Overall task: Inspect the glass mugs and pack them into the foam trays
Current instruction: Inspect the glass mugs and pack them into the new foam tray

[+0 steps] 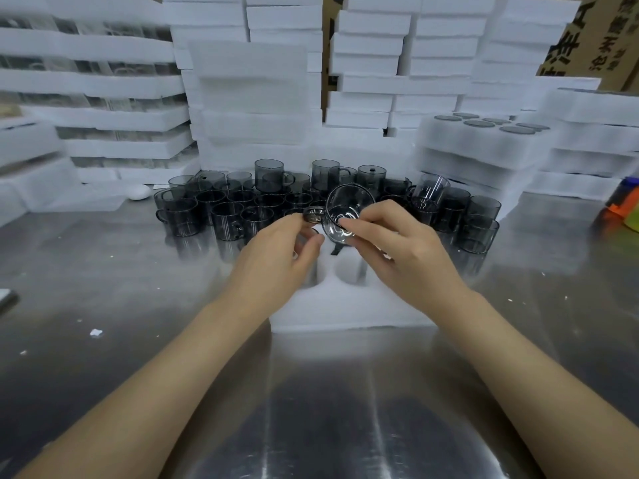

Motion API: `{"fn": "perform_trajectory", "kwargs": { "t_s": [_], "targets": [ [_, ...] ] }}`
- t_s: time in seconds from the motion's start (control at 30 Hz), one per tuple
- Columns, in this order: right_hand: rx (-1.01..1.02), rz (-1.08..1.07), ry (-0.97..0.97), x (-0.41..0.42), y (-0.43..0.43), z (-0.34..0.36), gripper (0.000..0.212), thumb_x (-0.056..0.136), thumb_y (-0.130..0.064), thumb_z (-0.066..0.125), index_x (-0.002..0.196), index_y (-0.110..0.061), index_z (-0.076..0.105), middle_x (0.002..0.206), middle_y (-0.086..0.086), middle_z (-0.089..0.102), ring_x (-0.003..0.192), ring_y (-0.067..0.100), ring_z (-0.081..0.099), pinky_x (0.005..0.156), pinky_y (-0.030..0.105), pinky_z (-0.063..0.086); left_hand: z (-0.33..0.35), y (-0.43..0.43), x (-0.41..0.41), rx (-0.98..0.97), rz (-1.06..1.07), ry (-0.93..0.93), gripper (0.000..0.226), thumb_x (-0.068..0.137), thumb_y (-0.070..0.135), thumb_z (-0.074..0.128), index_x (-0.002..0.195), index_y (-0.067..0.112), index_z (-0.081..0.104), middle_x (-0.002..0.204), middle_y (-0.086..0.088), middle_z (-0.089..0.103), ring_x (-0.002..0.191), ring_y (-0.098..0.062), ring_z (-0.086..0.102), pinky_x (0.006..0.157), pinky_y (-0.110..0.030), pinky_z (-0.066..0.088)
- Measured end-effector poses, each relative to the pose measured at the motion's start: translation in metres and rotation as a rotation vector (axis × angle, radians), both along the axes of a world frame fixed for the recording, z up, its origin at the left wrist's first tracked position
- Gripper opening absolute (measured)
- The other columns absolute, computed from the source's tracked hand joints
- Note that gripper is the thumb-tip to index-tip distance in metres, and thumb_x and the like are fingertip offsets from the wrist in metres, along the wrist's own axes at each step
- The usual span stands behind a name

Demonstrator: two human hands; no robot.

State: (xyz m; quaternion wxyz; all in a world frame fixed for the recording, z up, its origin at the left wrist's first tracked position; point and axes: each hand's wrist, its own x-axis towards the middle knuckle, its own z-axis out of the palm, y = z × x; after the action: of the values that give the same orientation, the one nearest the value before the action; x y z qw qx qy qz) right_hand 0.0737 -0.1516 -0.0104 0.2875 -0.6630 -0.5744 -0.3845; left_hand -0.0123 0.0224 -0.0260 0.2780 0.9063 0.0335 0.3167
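Observation:
A smoky grey glass mug (345,212) is held tilted on its side above a white foam tray (345,312), its mouth turned toward me. My right hand (401,243) grips its rim and wall with curled fingers. My left hand (276,250) pinches the mug's handle (314,216) at the left. The tray lies on the steel table right in front of me, with round pockets (347,271) showing between my hands. Several more grey mugs (224,212) stand crowded behind the tray.
Stacks of white foam trays (252,108) wall in the back and both sides. A filled tray with mug rims showing (484,127) tops a stack at right. Cardboard boxes (594,36) stand far right, a colourful object (622,209) at the right edge. Bare steel table (103,288) spreads left and near.

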Motion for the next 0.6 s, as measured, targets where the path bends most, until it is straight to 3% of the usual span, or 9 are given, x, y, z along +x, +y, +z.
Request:
{"fn": "perform_trajectory", "kwargs": {
  "t_s": [0.2,0.33,0.43,0.53,0.6],
  "targets": [
    [-0.076,0.069,-0.045,0.0007,-0.0011,-0.0032,0.03,0.08,0.014,0.063,0.108,0.003,0.069,0.095,0.016,0.064,0.071,0.026,0.063,0.056,0.039,0.052,0.0013,-0.0009,-0.0009,-0.013,0.019,0.009,0.026,0.091,0.044,0.047,0.096,0.019,0.054,0.084,0.016,0.057,0.075,-0.001,0.055,0.069,-0.034,0.05],
    [-0.114,0.012,-0.041,-0.002,-0.0004,0.0006,0.016,0.085,0.002,0.066,0.099,-0.002,0.072,0.095,0.009,0.07,0.066,0.031,0.063,0.053,0.04,0.051,-0.0001,0.0006,0.0,-0.017,0.011,0.009,0.018,0.093,0.036,0.051,0.098,0.019,0.054,0.086,0.016,0.058,0.073,0.0,0.055,0.069,-0.036,0.05],
    [-0.144,-0.038,-0.076,-0.0053,-0.0008,0.0025,0.011,0.088,-0.016,0.068,0.089,-0.006,0.072,0.083,0.003,0.069,0.052,0.026,0.057,0.045,0.034,0.046,-0.0009,0.0018,-0.0006,-0.006,-0.031,0.024,0.022,0.091,0.027,0.053,0.113,0.023,0.053,0.094,0.017,0.058,0.077,0.001,0.055,0.073,-0.039,0.052],
    [-0.131,0.014,0.092,-0.0066,-0.0025,0.0027,0.019,0.088,-0.022,0.066,0.088,-0.003,0.069,0.079,0.004,0.066,0.056,0.021,0.057,0.049,0.039,0.048,-0.0001,0.0024,-0.0013,0.028,-0.06,0.047,0.047,0.09,0.023,0.055,0.135,0.024,0.046,0.095,0.022,0.055,0.083,0.002,0.055,0.078,-0.037,0.051],
    [-0.162,0.113,0.2,-0.0061,-0.0032,0.0018,0.01,0.088,-0.008,0.067,0.096,-0.002,0.068,0.088,0.005,0.066,0.069,0.017,0.061,0.06,0.04,0.052,0.0015,0.0031,-0.002,0.051,-0.08,0.052,0.051,0.089,0.025,0.054,0.138,0.026,0.043,0.089,0.025,0.051,0.082,0.005,0.053,0.074,-0.031,0.049]
  ]
}}
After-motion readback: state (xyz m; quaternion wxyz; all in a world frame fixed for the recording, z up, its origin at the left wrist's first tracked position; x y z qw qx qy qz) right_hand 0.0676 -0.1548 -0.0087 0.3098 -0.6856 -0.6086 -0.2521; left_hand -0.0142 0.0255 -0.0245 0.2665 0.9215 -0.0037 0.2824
